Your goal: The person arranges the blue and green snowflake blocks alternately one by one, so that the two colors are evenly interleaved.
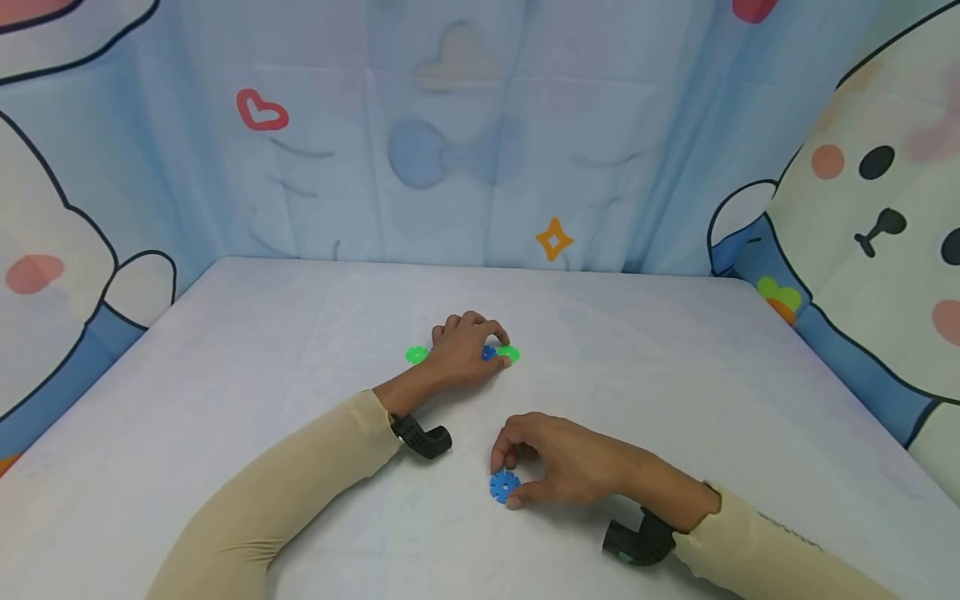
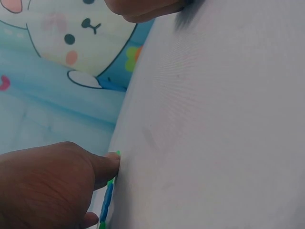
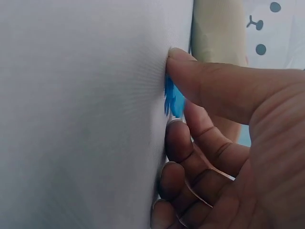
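Note:
Far out on the white table, my left hand (image 1: 461, 357) reaches over a row of small plastic discs. Its thumb and index finger pinch the green disc (image 1: 509, 353) at the row's right end. Beside that lies a dark blue disc (image 1: 489, 352), partly under the hand; another green disc (image 1: 417, 355) shows at the left end. What lies beneath the palm is hidden. Nearer, my right hand (image 1: 573, 458) pinches a blue notched disc (image 1: 505, 487) by its edges, low at the tabletop. The right wrist view shows this blue disc (image 3: 176, 101) between thumb and fingers.
A white cloth covers the table (image 1: 315, 333). Behind it hangs a light blue curtain (image 1: 315, 208) printed with cartoon animals. Each wrist wears a black band, the left band (image 1: 423, 437) close above the table and the right band (image 1: 637, 542) near the front.

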Demonstrator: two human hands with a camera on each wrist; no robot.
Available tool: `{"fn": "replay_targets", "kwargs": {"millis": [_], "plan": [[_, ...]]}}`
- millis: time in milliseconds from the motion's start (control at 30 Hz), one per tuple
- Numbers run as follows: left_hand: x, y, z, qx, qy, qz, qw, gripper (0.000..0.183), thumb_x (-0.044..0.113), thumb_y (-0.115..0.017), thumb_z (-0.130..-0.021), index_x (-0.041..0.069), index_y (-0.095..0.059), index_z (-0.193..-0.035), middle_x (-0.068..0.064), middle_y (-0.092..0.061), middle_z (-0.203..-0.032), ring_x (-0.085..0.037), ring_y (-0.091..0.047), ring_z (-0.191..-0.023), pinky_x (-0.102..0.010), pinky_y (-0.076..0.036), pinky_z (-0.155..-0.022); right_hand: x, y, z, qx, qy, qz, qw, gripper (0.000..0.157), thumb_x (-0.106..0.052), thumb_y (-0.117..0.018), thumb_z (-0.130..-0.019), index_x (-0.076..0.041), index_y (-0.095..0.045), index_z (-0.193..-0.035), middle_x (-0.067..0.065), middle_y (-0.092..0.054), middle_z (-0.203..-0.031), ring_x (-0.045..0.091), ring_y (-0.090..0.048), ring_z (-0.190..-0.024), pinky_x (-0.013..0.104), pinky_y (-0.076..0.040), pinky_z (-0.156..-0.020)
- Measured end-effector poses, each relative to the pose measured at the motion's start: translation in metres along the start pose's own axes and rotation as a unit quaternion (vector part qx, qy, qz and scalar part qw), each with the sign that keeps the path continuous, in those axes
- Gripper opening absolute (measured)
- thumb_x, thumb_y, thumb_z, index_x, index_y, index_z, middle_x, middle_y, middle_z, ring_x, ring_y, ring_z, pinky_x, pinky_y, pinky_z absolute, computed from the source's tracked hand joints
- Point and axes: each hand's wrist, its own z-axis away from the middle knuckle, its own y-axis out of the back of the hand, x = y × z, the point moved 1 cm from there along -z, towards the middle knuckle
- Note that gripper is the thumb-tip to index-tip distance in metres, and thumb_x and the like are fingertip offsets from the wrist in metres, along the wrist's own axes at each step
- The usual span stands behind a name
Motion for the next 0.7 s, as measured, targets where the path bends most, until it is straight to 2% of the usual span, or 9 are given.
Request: {"fn": "replay_targets", "kwargs": {"millis": [233,700], "plan": [[0.0003,-0.0003,0.0002,0.011,-0.003,-0.003,0.9999,0.032,0.042,-0.063,-0.094,0.027,-0.064,-0.123,-0.01,-0.047,-0.144,-0.034,-0.04,-0.133,-0.053,-0.032,-0.102,0.0011,0.0011,-0.0018,-0.008,0.029,-0.01,1.0,0.025,-0.032,-0.079,-0.084,-0.029,-0.057,-0.096,-0.014,-0.055,-0.092,0.005,-0.054,-0.091,0.023,-0.046,-0.087],[-0.0008,0.0004,-0.0002,0.004,-0.004,-0.005,1.0,0.033,0.043,-0.062,-0.095,0.027,-0.063,-0.123,-0.01,-0.046,-0.144,-0.033,-0.039,-0.133,-0.053,-0.032,-0.102,0.0008,0.0016,-0.0015,-0.02,0.044,-0.008,0.999,0.027,-0.032,-0.078,-0.085,-0.032,-0.061,-0.106,-0.017,-0.058,-0.095,0.003,-0.056,-0.091,0.022,-0.048,-0.087]]}}
